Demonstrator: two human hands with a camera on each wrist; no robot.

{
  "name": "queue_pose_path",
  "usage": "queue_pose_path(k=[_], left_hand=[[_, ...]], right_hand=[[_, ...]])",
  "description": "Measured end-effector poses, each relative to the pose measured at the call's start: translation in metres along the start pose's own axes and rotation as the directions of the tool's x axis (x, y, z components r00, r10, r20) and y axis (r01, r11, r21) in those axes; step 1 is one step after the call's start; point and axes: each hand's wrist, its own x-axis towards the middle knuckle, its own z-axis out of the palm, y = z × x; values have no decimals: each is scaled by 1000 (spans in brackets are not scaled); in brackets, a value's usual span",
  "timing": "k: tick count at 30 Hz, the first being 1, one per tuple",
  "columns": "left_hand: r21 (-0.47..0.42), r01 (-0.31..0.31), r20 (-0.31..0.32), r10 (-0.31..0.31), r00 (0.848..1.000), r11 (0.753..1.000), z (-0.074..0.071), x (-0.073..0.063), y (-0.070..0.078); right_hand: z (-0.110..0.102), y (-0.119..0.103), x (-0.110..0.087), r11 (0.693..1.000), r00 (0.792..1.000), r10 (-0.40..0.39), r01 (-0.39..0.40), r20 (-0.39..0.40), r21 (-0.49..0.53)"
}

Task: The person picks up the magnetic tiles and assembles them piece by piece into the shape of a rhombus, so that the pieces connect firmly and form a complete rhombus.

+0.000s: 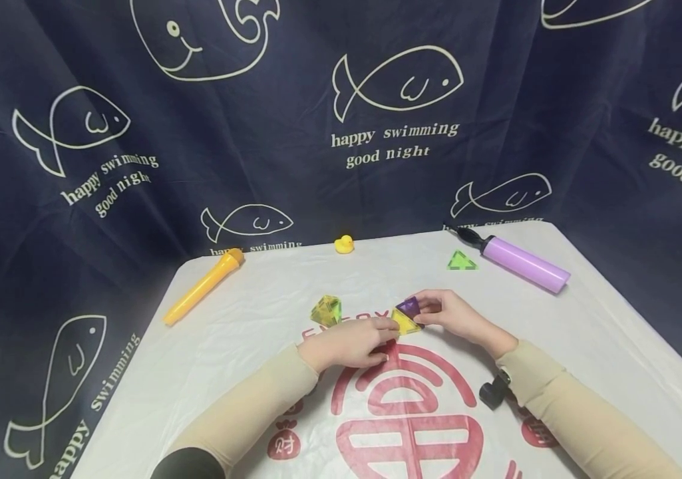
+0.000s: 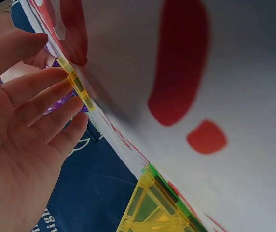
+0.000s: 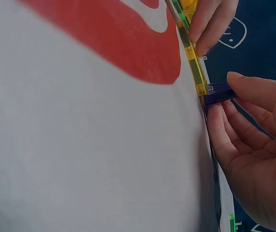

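Near the middle of the table, a translucent yellow triangular magnetic tile lies flat. The fingertips of my left hand rest on it, fingers fairly straight in the left wrist view. My right hand pinches a purple magnetic tile between thumb and fingers. In the right wrist view the purple tile stands raised at the end of the yellow tile. Just beyond the left hand sits a built yellow-and-green tile shape, a pointed form with yellow sides over a green edge.
A green triangular tile lies at the back right, beside a purple hand pump with a black end. A yellow rubber duck stands at the back edge. An orange toy microphone lies at left. A dark blue printed curtain hangs behind.
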Motion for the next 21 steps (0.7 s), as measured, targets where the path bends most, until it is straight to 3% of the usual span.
queue_pose_path(k=[17,21], left_hand=[[-63,22,38,-20,999,998,-3,4,-5],[-52,25,40,-23,999,998,-3,4,-4]], right_hand=[[-1,1,0,999,1000,6,-5,11,-50],[-8,2,-3,996,1000,-23,25,22,-90]])
